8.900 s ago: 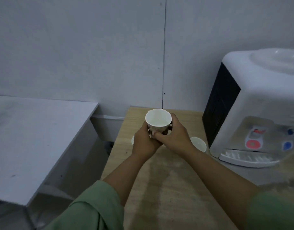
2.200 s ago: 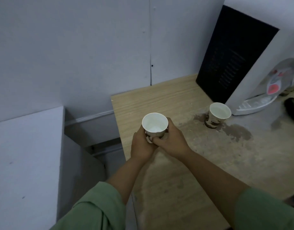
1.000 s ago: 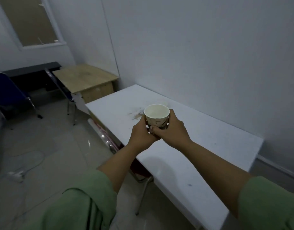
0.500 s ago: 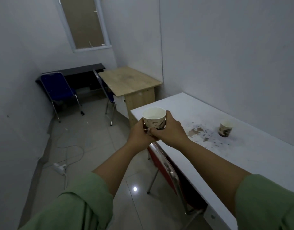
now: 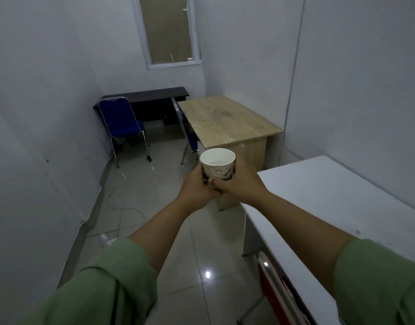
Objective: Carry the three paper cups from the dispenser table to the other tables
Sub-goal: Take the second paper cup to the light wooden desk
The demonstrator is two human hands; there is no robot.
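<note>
A white paper cup [image 5: 217, 163] with small printed drawings is upright in front of me, above the floor. My left hand [image 5: 195, 186] wraps its lower left side and my right hand [image 5: 241, 182] wraps its lower right, fingers overlapping under it. A white table [image 5: 323, 198] runs along the right wall beside my right forearm. Beyond the cup stands a light wooden table [image 5: 227, 120] against the right wall. The dispenser and the other cups are out of sight.
A black desk [image 5: 152, 95] sits under the window at the far end, with a blue chair [image 5: 122, 123] before it and another blue chair [image 5: 186, 132] at the wooden table. A red-framed chair [image 5: 276, 289] is under the white table. A cable and power strip [image 5: 108, 240] lie on the tiled floor.
My view has swung left and forward along the white table. The cup that stood on the white table has left the frame, and the wooden table is nearer. Both hands still hold the cup.
</note>
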